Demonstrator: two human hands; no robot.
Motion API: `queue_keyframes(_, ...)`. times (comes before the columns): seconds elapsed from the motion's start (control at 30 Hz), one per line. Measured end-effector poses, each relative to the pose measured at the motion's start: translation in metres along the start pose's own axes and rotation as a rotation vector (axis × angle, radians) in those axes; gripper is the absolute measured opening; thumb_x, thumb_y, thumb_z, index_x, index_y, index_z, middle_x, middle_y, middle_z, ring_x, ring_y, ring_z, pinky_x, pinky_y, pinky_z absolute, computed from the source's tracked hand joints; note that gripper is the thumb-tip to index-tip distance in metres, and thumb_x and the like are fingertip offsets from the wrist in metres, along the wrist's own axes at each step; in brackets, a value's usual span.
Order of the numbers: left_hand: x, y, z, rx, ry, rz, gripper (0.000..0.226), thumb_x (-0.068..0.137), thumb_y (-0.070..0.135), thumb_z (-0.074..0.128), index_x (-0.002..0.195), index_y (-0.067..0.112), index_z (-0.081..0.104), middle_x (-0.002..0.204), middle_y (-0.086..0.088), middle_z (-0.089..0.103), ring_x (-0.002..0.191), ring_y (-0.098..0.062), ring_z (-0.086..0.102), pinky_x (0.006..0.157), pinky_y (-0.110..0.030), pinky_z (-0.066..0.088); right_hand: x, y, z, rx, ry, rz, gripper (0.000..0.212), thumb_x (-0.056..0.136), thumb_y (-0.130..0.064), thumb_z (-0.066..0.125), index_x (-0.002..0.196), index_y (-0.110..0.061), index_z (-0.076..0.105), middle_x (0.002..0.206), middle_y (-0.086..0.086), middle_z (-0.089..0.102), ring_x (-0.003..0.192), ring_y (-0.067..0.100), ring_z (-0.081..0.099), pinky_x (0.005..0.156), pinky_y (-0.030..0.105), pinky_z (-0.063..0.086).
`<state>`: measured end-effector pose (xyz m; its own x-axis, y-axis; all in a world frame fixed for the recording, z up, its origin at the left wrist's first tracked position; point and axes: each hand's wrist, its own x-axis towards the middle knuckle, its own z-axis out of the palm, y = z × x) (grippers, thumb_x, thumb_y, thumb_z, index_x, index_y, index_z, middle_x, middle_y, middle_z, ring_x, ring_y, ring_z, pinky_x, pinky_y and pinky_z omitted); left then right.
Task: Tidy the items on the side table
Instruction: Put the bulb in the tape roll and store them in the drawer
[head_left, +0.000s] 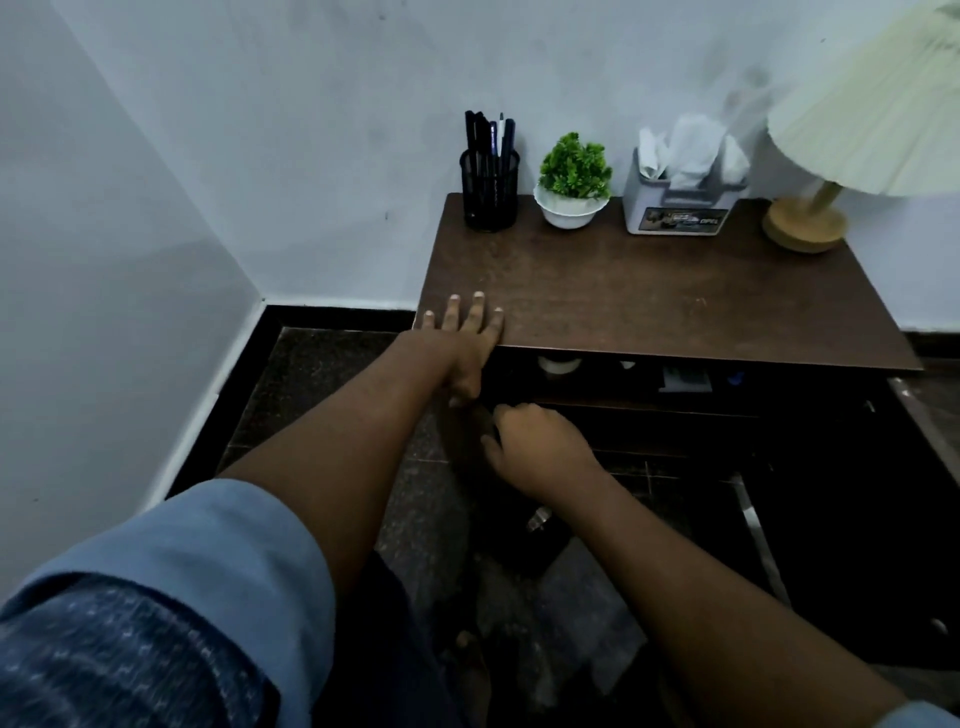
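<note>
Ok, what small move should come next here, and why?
Probably pull the drawer further out with the right hand, curled at its front: the left hand braces the tabletop, and the white roll inside barely shows.

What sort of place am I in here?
Probably a corner of a home bedroom or study. A dark wooden side table stands against a plain wall, carrying a mesh pen holder, a small potted plant, a tissue box and a pleated-shade lamp.
</note>
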<state>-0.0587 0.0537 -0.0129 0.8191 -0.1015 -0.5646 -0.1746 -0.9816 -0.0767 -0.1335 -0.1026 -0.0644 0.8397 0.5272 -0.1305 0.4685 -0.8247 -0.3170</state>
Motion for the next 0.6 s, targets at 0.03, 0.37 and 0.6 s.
queue_keyframes(0.03,0.003,0.006,0.002,0.012,0.005,0.014,0.141,0.076,0.020,0.085,0.157,0.026,-0.031,0.163,-0.012,-0.040,0.152,-0.043,-0.028,0.124,-0.064,-0.002,-0.001,0.005,-0.003,-0.024,0.018,0.006,0.031,0.099,-0.043,0.052,0.103,-0.013,0.060,0.099,0.012,0.067,0.089,0.033,0.068,0.064,0.037,0.048)
queue_keyframes(0.37,0.024,0.046,0.026,-0.001,0.334,0.185,0.136,0.074,0.051,0.084,0.154,0.048,-0.026,0.165,-0.008,-0.037,0.154,-0.044,-0.022,0.117,-0.073,-0.008,-0.013,0.059,-0.018,-0.245,0.246,0.012,0.042,0.089,-0.041,0.071,0.119,-0.017,0.054,0.114,0.009,0.061,0.100,0.030,0.058,0.079,0.041,0.049)
queue_keyframes(0.6,0.036,0.055,0.023,-0.059,0.421,0.139,0.137,0.070,0.058,0.083,0.160,0.039,-0.019,0.171,-0.006,-0.023,0.157,-0.041,-0.013,0.119,-0.074,-0.004,-0.008,0.108,-0.037,-0.314,0.308,0.142,0.126,0.067,-0.067,0.077,0.162,-0.013,0.012,0.167,0.017,0.014,0.153,0.042,0.015,0.123,0.060,0.015)
